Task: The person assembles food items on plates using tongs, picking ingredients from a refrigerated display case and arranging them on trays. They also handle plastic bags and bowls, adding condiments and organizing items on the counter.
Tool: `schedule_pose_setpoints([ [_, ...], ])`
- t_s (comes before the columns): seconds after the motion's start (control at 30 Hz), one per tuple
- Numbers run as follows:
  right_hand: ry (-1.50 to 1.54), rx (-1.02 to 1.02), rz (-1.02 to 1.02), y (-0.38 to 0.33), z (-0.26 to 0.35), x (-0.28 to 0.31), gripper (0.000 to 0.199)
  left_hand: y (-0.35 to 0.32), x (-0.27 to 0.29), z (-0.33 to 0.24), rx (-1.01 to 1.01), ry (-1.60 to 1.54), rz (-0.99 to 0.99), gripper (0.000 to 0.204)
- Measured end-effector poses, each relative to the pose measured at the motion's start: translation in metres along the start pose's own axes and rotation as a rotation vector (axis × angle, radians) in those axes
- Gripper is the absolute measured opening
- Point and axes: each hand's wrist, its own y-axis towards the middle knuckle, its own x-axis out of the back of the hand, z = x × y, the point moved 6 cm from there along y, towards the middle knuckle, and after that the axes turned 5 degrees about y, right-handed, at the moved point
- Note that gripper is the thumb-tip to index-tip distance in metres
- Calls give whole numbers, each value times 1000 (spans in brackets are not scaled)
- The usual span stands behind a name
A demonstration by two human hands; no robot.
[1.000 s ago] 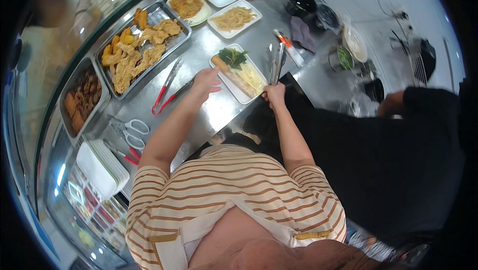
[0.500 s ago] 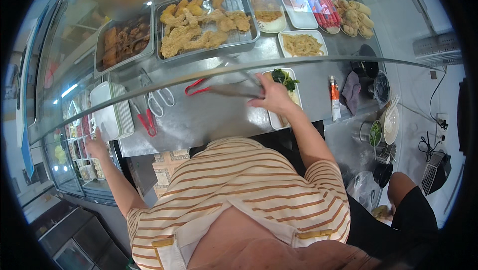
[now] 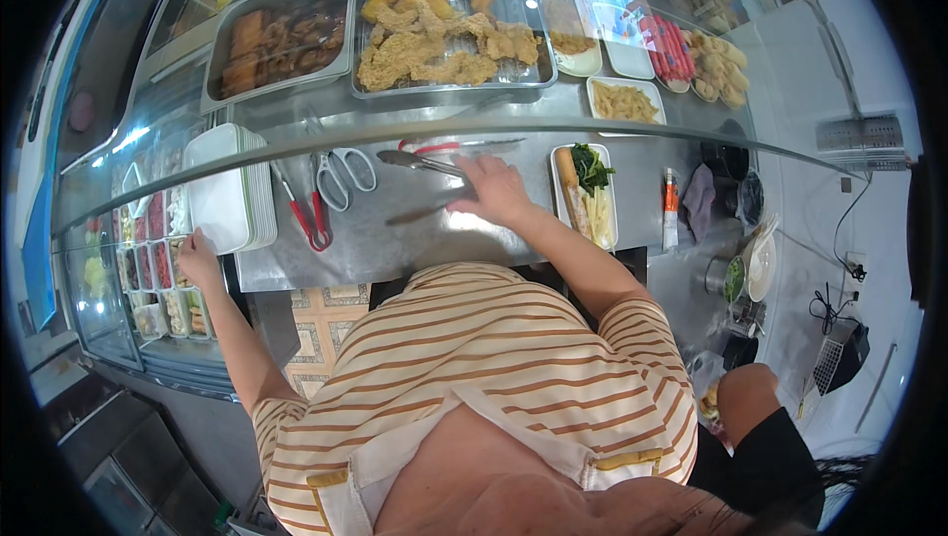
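My right hand (image 3: 494, 190) rests on the steel counter (image 3: 415, 240), closed on the handle end of metal tongs (image 3: 420, 163) that point left. My left hand (image 3: 197, 251) reaches far left and touches the lower corner of a stack of white rectangular trays (image 3: 232, 195); its grip is unclear. A white plate (image 3: 590, 195) with a sausage, greens and fries lies just right of my right hand. Scissors (image 3: 346, 175) and red-handled tongs (image 3: 308, 218) lie between my two hands.
Behind a curved glass guard sit a tray of fried chicken (image 3: 444, 37), a tray of brown meat (image 3: 281, 37) and small plates (image 3: 624, 101). A sauce bottle (image 3: 670, 205) lies right of the plate. Small filled containers (image 3: 158, 284) line the left. Another person (image 3: 770, 437) is at lower right.
My left hand left the counter's middle and swung far left to the tray stack. My right hand picked up the metal tongs and shifted left of the plate.
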Motion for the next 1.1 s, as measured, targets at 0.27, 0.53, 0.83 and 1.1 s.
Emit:
schedule_pose_setpoints([
  [0.27,138,-345,-74,63,-25,-14,43,-3,21,-20,-38,36,-130,32],
  [0.53,204,-481,-317,81,-29,-18,43,-5,-21,40,312,-905,152,20],
  [0.83,538,-762,-547,65,-96,-32,36,-159,-39,-149,333,-1432,936,61],
  [1.1,426,-914,-582,15,-120,22,33,-258,-118,-248,552,-1482,1380,47],
])
